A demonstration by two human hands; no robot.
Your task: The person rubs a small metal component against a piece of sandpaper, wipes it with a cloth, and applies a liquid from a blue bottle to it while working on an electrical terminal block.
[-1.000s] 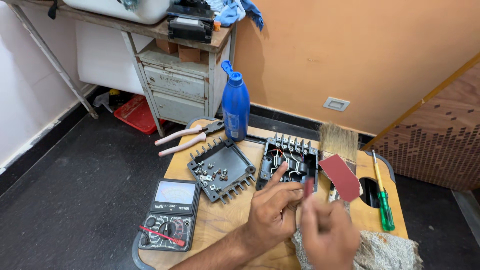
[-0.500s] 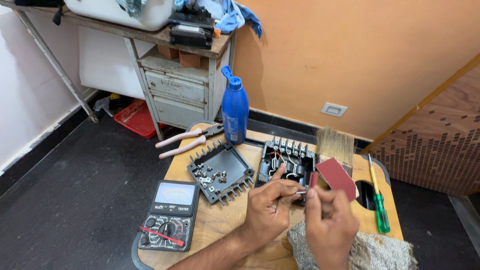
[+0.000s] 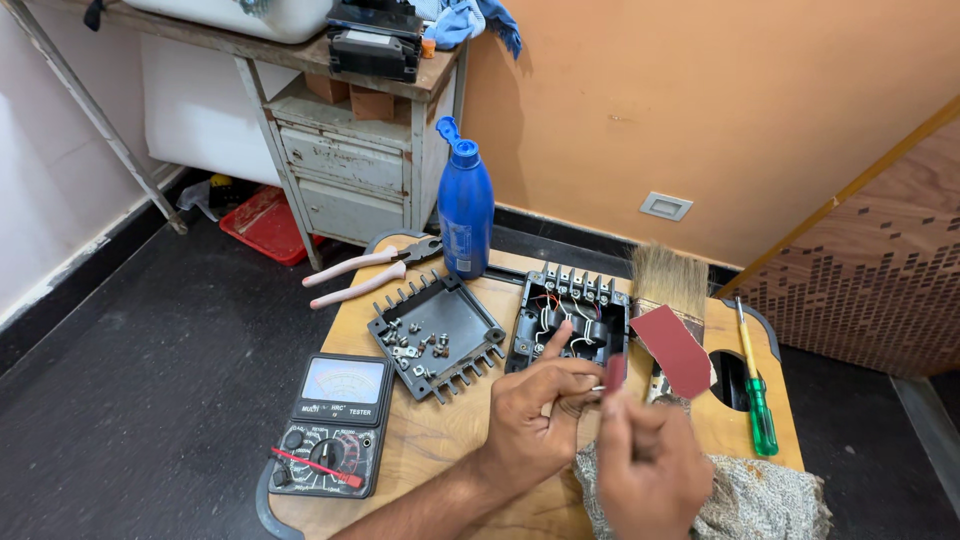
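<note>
A: What packaging or labelling is seen, and where?

B: A blue plastic bottle [image 3: 466,204] with a flip cap is stood at the back edge of the wooden bench [image 3: 440,455], a paler label strip on its side. A white switch plate [image 3: 666,206] is set low in the orange wall [image 3: 700,100].

A: And the hands?

B: The left hand [image 3: 537,405] is held over the bench front with its forefinger raised, the remaining fingers pressed together on a small metal part too small to be told. The right hand [image 3: 650,465] is closed in a pinching grip around a small strip of red sandpaper [image 3: 614,372], laid against that part.

A: What lies around them?

B: An open black housing [image 3: 570,322] with wires and terminals is just behind the hands; its ribbed lid [image 3: 436,334], holding loose screws, lies to the left. A larger sandpaper sheet [image 3: 676,348] rests over a bristle brush [image 3: 668,280]. Pliers [image 3: 365,272], an analogue multimeter [image 3: 331,424], a green-handled screwdriver [image 3: 755,395] and a coarse knitted cloth [image 3: 745,500] are also on the bench. The floor [image 3: 130,380] is dark.
</note>
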